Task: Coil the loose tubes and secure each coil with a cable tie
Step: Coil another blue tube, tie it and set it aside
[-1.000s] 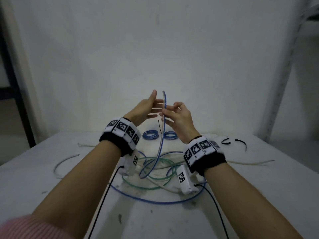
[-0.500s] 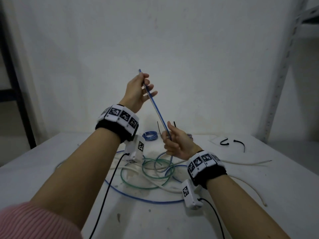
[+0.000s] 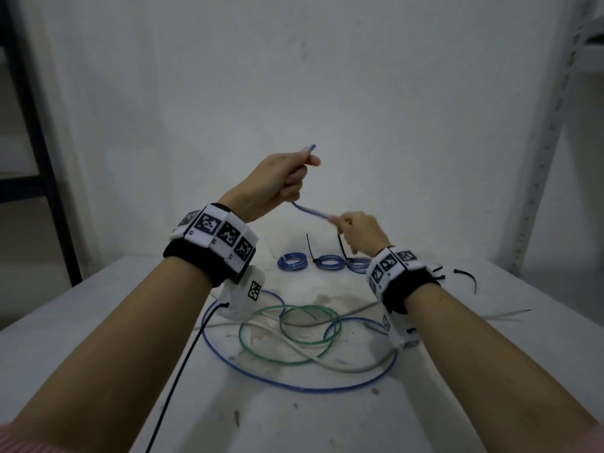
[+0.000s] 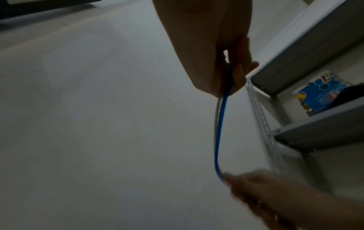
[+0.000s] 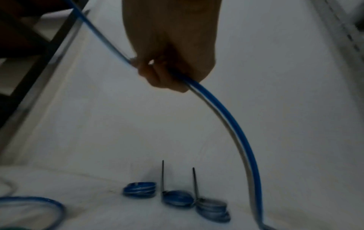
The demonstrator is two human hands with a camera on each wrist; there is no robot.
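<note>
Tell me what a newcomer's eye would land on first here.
First, the two raised hands: the left hand grips a blue tube near its end, and the right hand pinches it just below. Under them, loose green tube loops tangle with blue and white ones on the table. Three finished blue coils sit in a row at the far edge.

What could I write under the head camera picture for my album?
Two hands stretch a blue tube above three finished coils on the table.
</note>
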